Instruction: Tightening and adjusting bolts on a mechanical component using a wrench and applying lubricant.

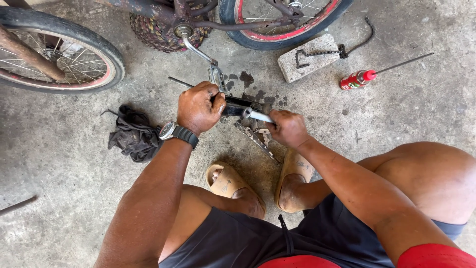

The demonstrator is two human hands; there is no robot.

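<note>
You're squatting on a stained concrete floor, left hand clenching a dark tool, right hand gripping a metal handle, its working end staying hidden.

A dark rag lies on the floor; a chain drapes a concrete block beside a red spray can.
</note>
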